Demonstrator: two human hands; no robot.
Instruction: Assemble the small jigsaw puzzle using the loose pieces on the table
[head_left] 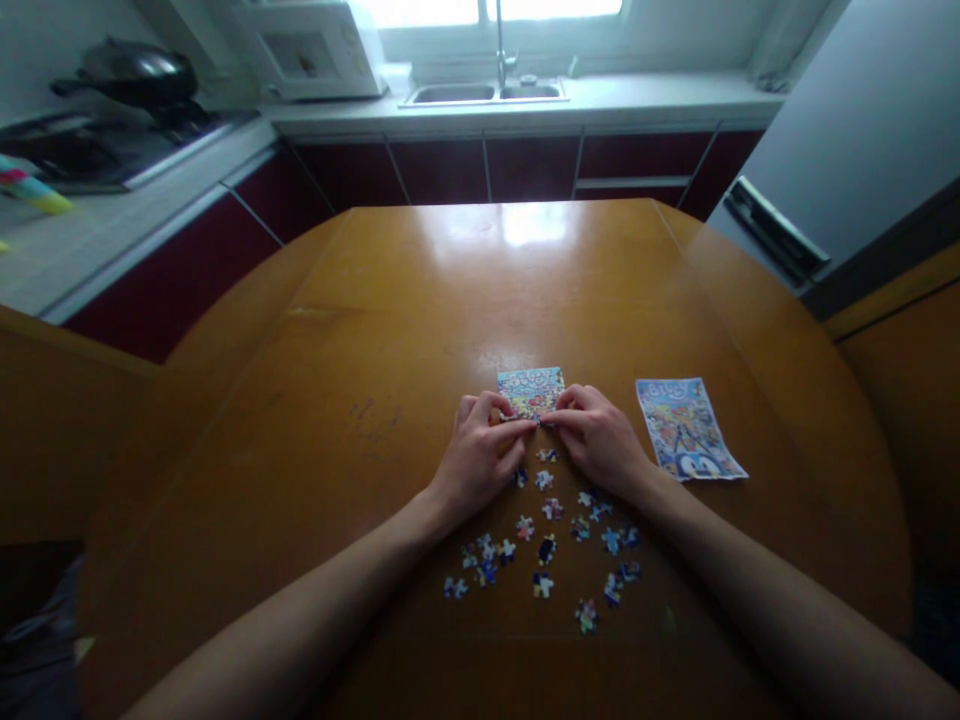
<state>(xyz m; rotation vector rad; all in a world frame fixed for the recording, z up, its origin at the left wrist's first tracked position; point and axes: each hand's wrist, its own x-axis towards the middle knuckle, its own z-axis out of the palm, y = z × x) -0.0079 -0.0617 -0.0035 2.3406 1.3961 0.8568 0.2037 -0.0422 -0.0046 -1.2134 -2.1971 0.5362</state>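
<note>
A partly assembled jigsaw puzzle (530, 385) with a colourful cartoon picture lies on the wooden table. At its lower left, my left hand (484, 450) is closed, thumb and index finger pressing on the puzzle's near edge. My right hand (598, 438) pinches at the near right edge, apparently on a small jigsaw piece mostly hidden by the fingertips. Both thumbs almost meet there. Loose jigsaw pieces are scattered between my forearms, among them a white one (544, 480), a dark one (547, 549) and a blue one (611, 541).
To the right of my right hand lies a creased printed picture sheet (686, 428). The round-ended wooden table (420, 300) extends toward a counter with a sink (491, 94) and a microwave (311, 50). A pan (139, 75) sits on the stove at left; a fridge (847, 130) stands at right.
</note>
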